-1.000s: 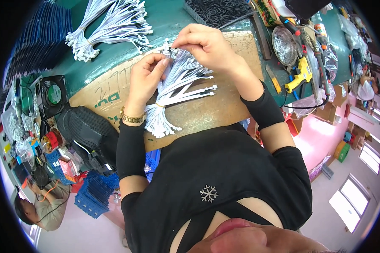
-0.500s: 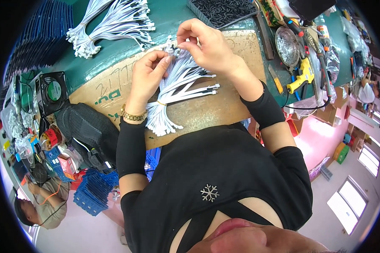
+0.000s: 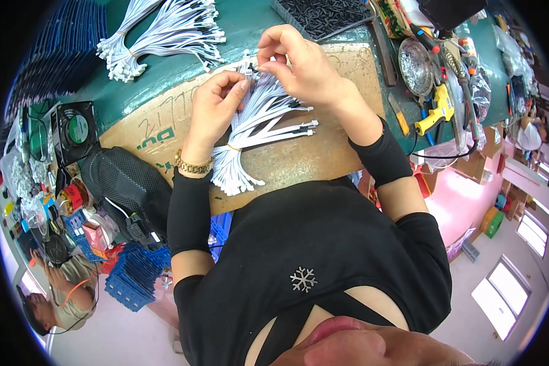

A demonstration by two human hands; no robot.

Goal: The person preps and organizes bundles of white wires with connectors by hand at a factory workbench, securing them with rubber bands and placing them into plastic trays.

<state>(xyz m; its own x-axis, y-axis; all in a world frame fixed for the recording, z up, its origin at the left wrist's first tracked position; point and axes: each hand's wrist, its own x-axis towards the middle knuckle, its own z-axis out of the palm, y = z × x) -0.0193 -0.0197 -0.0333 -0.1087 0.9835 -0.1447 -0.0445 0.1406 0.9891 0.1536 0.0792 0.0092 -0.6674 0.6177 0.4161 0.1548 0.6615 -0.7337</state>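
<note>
At the centre of the frame, a white cable bundle (image 3: 254, 122) is laid on a brown cardboard sheet (image 3: 323, 155), bound by a tan band (image 3: 233, 148) near its lower end. Its upper connector ends are pinched between thumb and forefinger of the left hand (image 3: 218, 102), with most of the cables spread below and to the right of that hand. The right hand (image 3: 302, 70) is held just right of those ends, fingers curled toward the thumb; whether anything is gripped there cannot be made out. More white cables (image 3: 171, 39) are seen at upper left, and a yellow glue gun (image 3: 438, 110) at right.
</note>
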